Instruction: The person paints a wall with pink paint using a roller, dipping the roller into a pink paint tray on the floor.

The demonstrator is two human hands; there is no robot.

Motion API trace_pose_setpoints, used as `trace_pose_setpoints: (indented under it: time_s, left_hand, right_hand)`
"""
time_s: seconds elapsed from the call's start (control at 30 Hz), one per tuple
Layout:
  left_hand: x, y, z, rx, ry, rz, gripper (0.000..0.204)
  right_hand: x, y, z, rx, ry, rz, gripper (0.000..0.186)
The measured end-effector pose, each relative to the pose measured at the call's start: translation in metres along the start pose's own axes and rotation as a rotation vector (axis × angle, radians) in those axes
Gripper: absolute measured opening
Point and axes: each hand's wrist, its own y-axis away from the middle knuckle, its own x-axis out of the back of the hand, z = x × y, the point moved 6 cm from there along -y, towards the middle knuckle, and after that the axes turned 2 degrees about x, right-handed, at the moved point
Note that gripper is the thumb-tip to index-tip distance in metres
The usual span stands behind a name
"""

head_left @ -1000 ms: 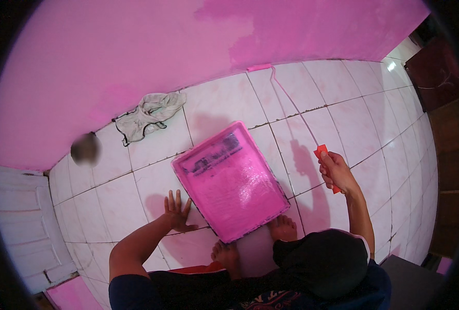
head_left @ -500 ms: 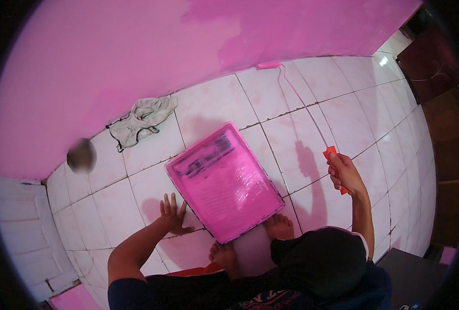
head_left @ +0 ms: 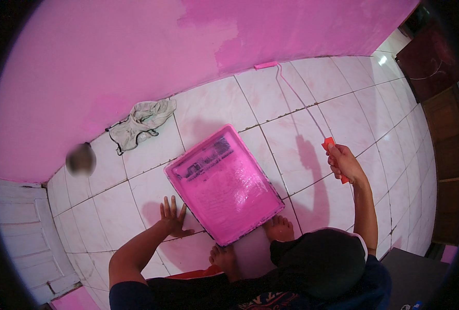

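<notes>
My right hand (head_left: 341, 163) is closed on the orange handle (head_left: 328, 143) of a long-framed paint roller, whose pink head (head_left: 265, 65) lies at the foot of the pink wall (head_left: 110, 46). My left hand (head_left: 173, 214) rests spread on the white tiled floor beside a paint tray (head_left: 224, 191) coated in wet pink paint, with dark patches at its far end. A crumpled pale cloth with dark edging (head_left: 141, 124) lies near the wall. The wall has a darker pink area above the roller.
A white panelled door (head_left: 23, 232) is at left, with a blurred round dark shape (head_left: 80, 159) nearby. My bare feet flank the tray's near edge. Dark red furniture (head_left: 426, 57) and brown wooden panels (head_left: 446, 170) line the right. A dark grey surface (head_left: 410, 274) sits at lower right.
The roller and my right hand have shifted slightly right along the wall's foot. My left hand stays spread on the floor. The view has shifted a little.
</notes>
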Motion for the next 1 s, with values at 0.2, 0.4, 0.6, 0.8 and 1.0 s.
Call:
trace_pose_setpoints:
  time_s: [0.2, 0.4, 0.6, 0.8, 1.0]
  left_hand:
    - [0.002, 0.0, 0.001, -0.005, -0.004, -0.007, 0.123]
    - [0.003, -0.001, 0.004, 0.01, -0.02, -0.055, 0.123]
    - [0.004, 0.002, 0.003, 0.033, -0.036, -0.072, 0.124]
    - [0.005, 0.001, 0.004, 0.018, -0.034, -0.064, 0.124]
    - [0.0, -0.001, 0.0, 0.017, -0.009, -0.023, 0.124]
  right_hand:
    - [0.009, -0.007, -0.003, -0.015, -0.028, -0.009, 0.044]
    - [0.018, -0.005, -0.013, 0.039, -0.075, -0.042, 0.044]
    - [0.047, 0.011, -0.003, 0.045, -0.098, -0.015, 0.046]
    - [0.068, 0.005, -0.002, 0.036, -0.019, 0.015, 0.045]
    - [0.077, -0.011, -0.001, 0.003, -0.071, 0.0, 0.044]
